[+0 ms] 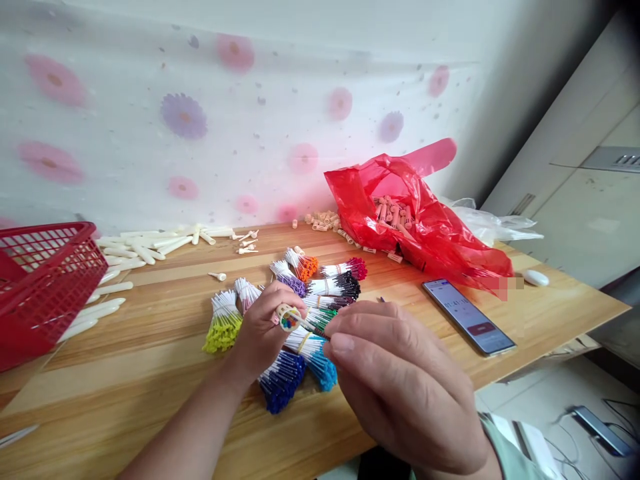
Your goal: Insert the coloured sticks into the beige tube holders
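Note:
My left hand (264, 323) is closed around a small cream slotted tube (287, 318), its open end facing me and several coloured tips showing inside. My right hand (407, 383) pinches a thin pen refill (315, 329), white with a dark end, which points at the tube's mouth. Whether the refill's far tip is inside the tube is hard to see. Bundles of similar refills lie under and around my hands: yellow (223, 323), dark blue (283, 380), light blue (317, 360), black (340, 287), orange (304, 265) and red (351, 268). My hands partly hide other bundles.
A red basket (50, 293) stands at the left, beside cream barrels (145, 250). Behind the bundles, a red plastic bag (425, 220) holds pink slotted pieces (393, 215). A phone (467, 317) lies at the right near a white oval object (536, 277). Scissor-like metal (17, 437) shows at lower left.

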Motion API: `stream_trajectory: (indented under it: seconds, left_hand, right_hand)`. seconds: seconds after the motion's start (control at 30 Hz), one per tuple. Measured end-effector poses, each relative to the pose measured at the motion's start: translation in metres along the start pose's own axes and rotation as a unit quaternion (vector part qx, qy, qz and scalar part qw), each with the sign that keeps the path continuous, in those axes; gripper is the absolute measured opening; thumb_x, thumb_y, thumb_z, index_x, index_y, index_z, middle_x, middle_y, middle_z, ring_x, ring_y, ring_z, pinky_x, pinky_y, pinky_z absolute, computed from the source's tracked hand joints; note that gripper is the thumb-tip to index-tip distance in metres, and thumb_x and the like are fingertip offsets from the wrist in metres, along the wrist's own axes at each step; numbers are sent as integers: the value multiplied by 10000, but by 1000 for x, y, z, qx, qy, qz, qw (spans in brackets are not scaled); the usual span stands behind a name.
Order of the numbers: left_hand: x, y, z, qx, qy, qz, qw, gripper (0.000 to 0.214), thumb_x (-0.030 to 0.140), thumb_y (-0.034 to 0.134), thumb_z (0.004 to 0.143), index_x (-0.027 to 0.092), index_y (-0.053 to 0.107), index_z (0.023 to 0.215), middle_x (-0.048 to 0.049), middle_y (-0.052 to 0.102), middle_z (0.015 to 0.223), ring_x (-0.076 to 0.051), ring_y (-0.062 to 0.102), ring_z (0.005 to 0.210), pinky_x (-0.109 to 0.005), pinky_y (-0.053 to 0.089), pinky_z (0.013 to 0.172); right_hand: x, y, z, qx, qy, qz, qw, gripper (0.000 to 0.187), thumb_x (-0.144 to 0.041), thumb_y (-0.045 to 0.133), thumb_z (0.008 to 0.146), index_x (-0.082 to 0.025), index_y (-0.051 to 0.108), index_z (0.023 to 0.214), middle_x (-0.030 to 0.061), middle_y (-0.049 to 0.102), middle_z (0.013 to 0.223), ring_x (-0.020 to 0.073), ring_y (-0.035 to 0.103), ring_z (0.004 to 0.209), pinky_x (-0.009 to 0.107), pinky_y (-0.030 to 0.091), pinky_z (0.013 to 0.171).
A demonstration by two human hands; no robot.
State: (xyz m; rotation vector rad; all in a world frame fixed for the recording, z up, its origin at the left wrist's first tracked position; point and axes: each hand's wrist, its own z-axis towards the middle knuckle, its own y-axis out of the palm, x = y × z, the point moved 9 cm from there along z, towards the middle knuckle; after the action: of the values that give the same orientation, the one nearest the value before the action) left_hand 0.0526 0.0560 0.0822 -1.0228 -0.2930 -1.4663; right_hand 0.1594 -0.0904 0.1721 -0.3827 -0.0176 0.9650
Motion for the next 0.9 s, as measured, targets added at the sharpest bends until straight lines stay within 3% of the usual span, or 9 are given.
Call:
stream_trajectory:
  seconds: [0.17, 0.37, 0.73, 0.9]
  left_hand:
    - [7, -2, 1, 12, 30, -1, 999, 69, 251, 579, 809, 257, 636, 772, -37, 582, 768, -211, 574, 738, -366, 493, 661]
    - [2, -2, 0, 21, 29, 27, 999, 61, 260, 573, 809, 257, 633, 797, -41, 570, 797, -215, 561, 767, -371, 493, 680]
    - [0, 0, 0, 9, 39, 44, 998, 43, 221, 582, 816, 234, 622, 814, -32, 560, 813, -198, 557, 778, -354, 490, 696]
    - [3, 1, 0, 8, 50, 41, 998, 57, 175, 595, 808, 223, 626, 814, -19, 556, 813, -187, 555, 790, -333, 475, 706]
  right_hand:
    - [-3, 6, 2, 17, -13, -38, 999, 184, -22, 591, 799, -65, 639, 971, 109, 688, 859, 174, 660, 836, 306, 603, 750]
    - [0, 6, 1, 53, -7, -50, 997, 163, -5, 593, 789, -45, 655, 935, 113, 686, 857, 165, 640, 817, 294, 602, 720]
    - [-6, 6, 4, 24, -21, -78, 996, 117, -36, 620, 777, -67, 663, 881, 102, 710, 797, 161, 658, 781, 281, 606, 729]
    - [-4, 9, 9, 2, 7, -85, 996, 121, -63, 578, 822, -147, 660, 850, 63, 707, 746, 142, 659, 729, 264, 606, 667]
